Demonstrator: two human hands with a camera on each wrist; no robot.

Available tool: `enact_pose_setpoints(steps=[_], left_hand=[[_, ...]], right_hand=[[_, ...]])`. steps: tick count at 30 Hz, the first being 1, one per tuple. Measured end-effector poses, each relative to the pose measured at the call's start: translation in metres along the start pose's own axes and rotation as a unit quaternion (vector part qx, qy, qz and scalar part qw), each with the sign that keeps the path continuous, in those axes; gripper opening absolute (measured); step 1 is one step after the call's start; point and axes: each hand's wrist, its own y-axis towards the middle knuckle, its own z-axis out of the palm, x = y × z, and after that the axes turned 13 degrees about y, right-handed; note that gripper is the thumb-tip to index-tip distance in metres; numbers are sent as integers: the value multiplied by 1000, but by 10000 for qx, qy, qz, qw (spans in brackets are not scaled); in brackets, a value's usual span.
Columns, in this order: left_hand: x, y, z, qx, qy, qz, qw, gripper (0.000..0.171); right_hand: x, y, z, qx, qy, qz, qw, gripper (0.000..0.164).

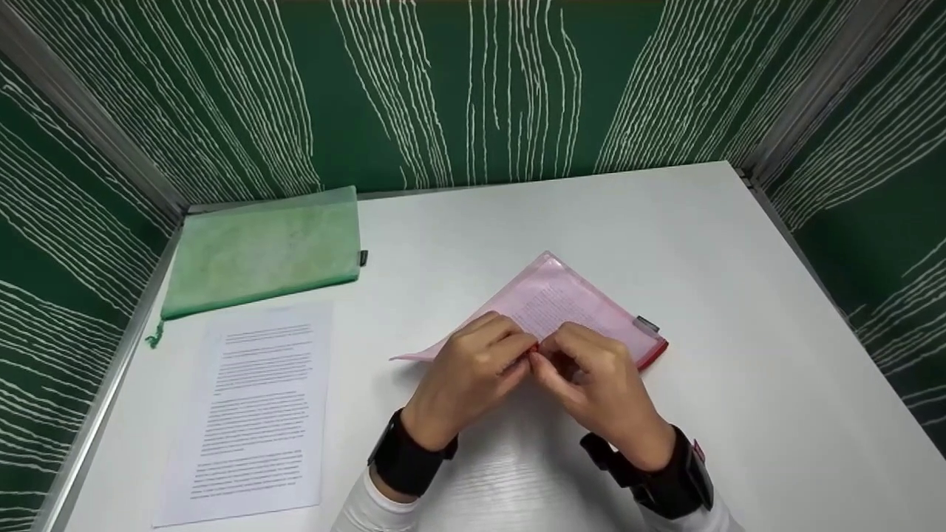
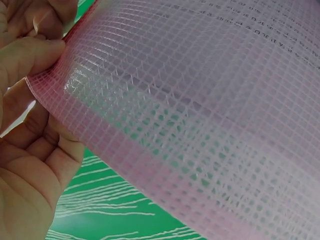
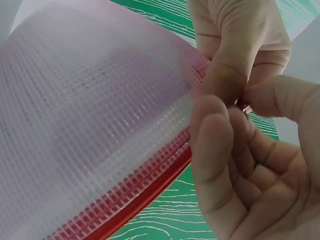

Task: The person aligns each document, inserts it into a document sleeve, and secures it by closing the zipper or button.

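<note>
A pink mesh zipper pouch point(image 1: 584, 295) stands tilted over the table, with a printed sheet point(image 1: 547, 310) showing through it. My left hand point(image 1: 477, 362) pinches its near corner between thumb and fingers; in the left wrist view the thumb point(image 2: 35, 55) presses on the pink mesh point(image 2: 115, 145). Right beside it, my right hand point(image 1: 602, 377) pinches a small red bit point(image 3: 244, 106) at the same corner, mostly hidden by the fingertips. A red zipper edge point(image 3: 135, 210) runs away from the right fingers along the pouch. The fingertips of both hands meet.
On the left of the white table point(image 1: 739, 295), a green zipper pouch point(image 1: 266, 255) lies near the back edge, its green cord point(image 1: 154, 336) at the near corner. In front of it lies a printed sheet of paper point(image 1: 255, 414). Green, white-lined panels point(image 1: 517, 89) enclose the table.
</note>
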Motion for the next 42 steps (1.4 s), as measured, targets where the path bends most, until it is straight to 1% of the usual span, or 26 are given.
enact_pose_setpoints(steps=[3, 6, 8, 10, 12, 14, 18, 23, 28, 33, 39, 42], left_hand=[[1, 0, -1, -44, -108, 2, 9999, 10], [2, -1, -3, -50, -180, -4, 9998, 8], [3, -1, -3, -27, -194, -12, 9998, 6], [3, -1, -4, -7, -213, -31, 9998, 4], [4, -2, -3, -19, -231, -38, 9997, 4], [4, -3, -3, -76, -245, -25, 9997, 4], [5, -2, -1, -198, -331, -22, 9993, 9], [4, -1, -2, -267, -516, -138, 9982, 14], [3, 0, -1, -354, -739, -234, 9964, 13], [3, 1, -1, -462, -841, -232, 9951, 13], [4, 1, 0, -520, -816, -184, 9951, 11], [4, 1, -1, -568, -836, -206, 9947, 11]], right_hand=[[0, 1, -1, 19, 312, 41, 9995, 17], [-1, 1, -2, 54, 916, 295, 9953, 18], [-2, 1, -3, 111, 1437, 574, 9879, 18], [-4, 1, -4, 149, 1921, 846, 9776, 18], [-5, 1, -5, 193, 2266, 1053, 9681, 18], [-5, 1, -6, 214, 2457, 1195, 9617, 19], [-6, 1, -8, 229, 2668, 1390, 9534, 19], [-5, 1, -10, 185, 2746, 1591, 9481, 17], [-2, 1, -12, 109, 2787, 1890, 9415, 15], [-2, 1, -13, 67, 2771, 2066, 9383, 14], [-2, 1, -14, 72, 2788, 2161, 9357, 14], [-3, 1, -14, 94, 2848, 2137, 9344, 14]])
